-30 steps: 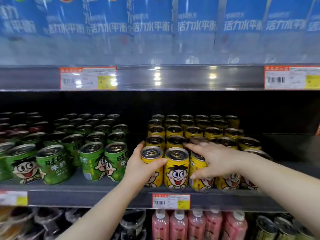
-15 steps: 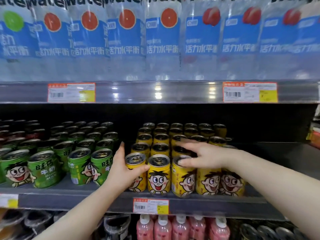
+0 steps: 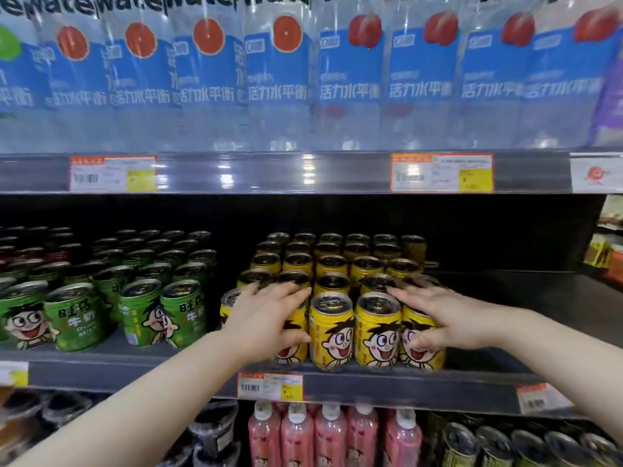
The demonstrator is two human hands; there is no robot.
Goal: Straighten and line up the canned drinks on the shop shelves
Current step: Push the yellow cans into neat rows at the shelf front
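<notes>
So: yellow cans [image 3: 332,332] sit in a block at the front edge of the middle shelf [image 3: 472,382], rows running back into the dark, green cans [image 3: 76,316] in a separate block to their left with a gap between. Judgement on handling: sealed drink cans, probably full, so moderately heavy for their size, rigid walls, smooth printed sides that look slick; they should slide on the shelf rather than tip if pushed low. Best hold is around the mid body, or nudge at the lower half; pushing at the rim risks toppling a neighbour.

Left hand [image 3: 266,318] is wrapped round the second can from the left in the front row, fingers spread over its top, thumb on the side, grip closed on that can. Right hand [image 3: 448,318] covers the rightmost front can [image 3: 421,348], fingers across its top, thumb on the face; looks like holding.

Hard to make out: the leftmost front can is mostly behind the left hand; back rows fade into shadow so alignment there is unreadable; price tags [image 3: 269,385] are blurred. Bottles [image 3: 209,79] above are cut off at the top, pink bottles [image 3: 296,436] below at the bottom
</notes>
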